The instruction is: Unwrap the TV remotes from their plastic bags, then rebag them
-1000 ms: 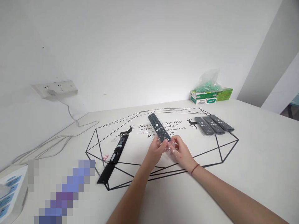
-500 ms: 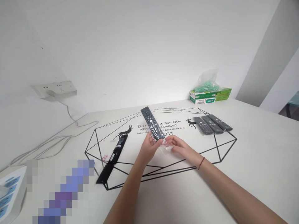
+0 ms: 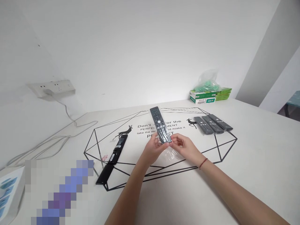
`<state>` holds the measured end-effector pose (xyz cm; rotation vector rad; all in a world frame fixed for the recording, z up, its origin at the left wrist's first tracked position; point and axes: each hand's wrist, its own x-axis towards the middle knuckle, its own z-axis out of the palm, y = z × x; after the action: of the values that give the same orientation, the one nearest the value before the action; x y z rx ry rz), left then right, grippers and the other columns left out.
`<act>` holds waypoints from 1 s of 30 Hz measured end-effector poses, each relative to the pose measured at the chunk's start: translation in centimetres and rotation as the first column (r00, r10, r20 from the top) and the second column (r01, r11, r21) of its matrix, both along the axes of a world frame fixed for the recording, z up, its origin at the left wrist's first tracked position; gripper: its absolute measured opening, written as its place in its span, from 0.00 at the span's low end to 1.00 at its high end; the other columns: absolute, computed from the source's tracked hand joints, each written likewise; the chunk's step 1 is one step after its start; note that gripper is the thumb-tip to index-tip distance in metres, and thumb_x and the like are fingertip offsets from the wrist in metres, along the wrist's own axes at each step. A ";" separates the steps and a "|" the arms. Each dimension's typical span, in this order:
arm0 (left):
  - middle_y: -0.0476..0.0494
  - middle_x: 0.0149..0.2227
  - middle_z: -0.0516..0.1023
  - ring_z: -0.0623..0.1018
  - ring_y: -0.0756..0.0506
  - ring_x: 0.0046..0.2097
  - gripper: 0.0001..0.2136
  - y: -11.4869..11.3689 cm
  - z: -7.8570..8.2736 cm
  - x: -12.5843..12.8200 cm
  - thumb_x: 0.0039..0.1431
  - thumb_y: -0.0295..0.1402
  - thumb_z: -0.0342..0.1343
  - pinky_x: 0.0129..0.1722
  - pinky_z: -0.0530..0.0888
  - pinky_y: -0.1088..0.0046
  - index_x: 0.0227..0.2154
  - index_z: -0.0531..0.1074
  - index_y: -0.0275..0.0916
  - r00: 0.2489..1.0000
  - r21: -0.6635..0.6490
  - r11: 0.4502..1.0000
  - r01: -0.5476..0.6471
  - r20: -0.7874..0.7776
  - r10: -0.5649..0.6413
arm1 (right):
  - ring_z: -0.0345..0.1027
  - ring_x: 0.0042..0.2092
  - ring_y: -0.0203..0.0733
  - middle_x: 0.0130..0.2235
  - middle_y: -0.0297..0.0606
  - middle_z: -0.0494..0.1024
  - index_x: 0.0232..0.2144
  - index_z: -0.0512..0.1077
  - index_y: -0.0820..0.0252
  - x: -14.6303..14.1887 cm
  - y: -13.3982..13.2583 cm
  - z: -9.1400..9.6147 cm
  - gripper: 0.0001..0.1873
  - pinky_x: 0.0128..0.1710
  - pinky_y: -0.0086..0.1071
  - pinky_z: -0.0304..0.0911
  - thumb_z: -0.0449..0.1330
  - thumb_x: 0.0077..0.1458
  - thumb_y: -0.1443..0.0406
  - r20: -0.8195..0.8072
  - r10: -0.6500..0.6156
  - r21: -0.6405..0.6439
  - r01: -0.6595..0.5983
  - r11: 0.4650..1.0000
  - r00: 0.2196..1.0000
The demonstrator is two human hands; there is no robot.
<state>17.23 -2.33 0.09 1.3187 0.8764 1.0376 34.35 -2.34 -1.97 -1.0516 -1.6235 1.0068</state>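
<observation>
A black remote control (image 3: 157,120) in a clear plastic sleeve (image 3: 170,153) is held above the middle of the table, its far end tilted up and its buttons facing me. My left hand (image 3: 152,150) is closed around the left side of its lower end. The fingers of my right hand (image 3: 186,147) pinch the wrapped lower end from the right. The loose end of the sleeve hangs below my fingers. Further left, another black remote control (image 3: 119,145) lies back up on the table, with a black cover piece (image 3: 105,175) at its near end.
Three wrapped remote controls (image 3: 212,125) lie side by side on the right. Green-and-white boxes (image 3: 202,97) with a plastic bag (image 3: 207,82) on top stand at the back wall. A white power strip (image 3: 11,190), cables (image 3: 56,137) and a pixelated patch (image 3: 62,193) are on the left.
The wrapped remote control has shifted right and turned more upright. My right hand has closed in from the sleeve's loose end to the remote's lower end.
</observation>
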 end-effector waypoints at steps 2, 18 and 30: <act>0.38 0.42 0.79 0.78 0.41 0.44 0.24 0.0 0.0 -0.1 0.49 0.32 0.63 0.44 0.72 0.67 0.51 0.65 0.40 1.000 -0.001 1.000 0.006 0.008 -0.006 | 0.68 0.36 0.41 0.34 0.36 0.75 0.43 0.66 0.57 0.1 -0.2 0.0 0.13 0.38 0.38 0.64 0.55 0.55 0.60 0.115 -0.055 0.144 0.038 0.989 0.992; 0.42 0.41 0.80 0.78 0.40 0.42 0.21 -0.6 1.1 -0.3 0.51 0.35 0.61 0.44 0.71 0.66 0.49 0.71 0.43 0.980 0.109 0.993 0.050 -0.198 -0.028 | 0.66 0.39 0.46 0.37 0.41 0.75 0.57 0.61 0.52 0.7 -0.5 0.0 0.22 0.37 0.40 0.65 0.49 0.61 0.67 0.416 -0.348 0.675 -0.029 0.737 0.840; 0.51 0.17 0.68 0.67 0.50 0.22 0.14 -0.7 0.9 0.0 0.51 0.44 0.57 0.25 0.67 0.74 0.19 0.69 0.40 0.802 0.183 0.956 -0.229 -0.522 0.292 | 0.69 0.45 0.44 0.43 0.42 0.75 0.57 0.61 0.52 0.7 -0.6 0.1 0.22 0.43 0.39 0.69 0.47 0.62 0.70 0.340 -0.391 0.764 -0.009 0.645 0.855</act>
<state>17.22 -2.99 0.96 1.6604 1.4844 0.9367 35.07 -2.91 -1.85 -0.8817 -1.9928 -0.1648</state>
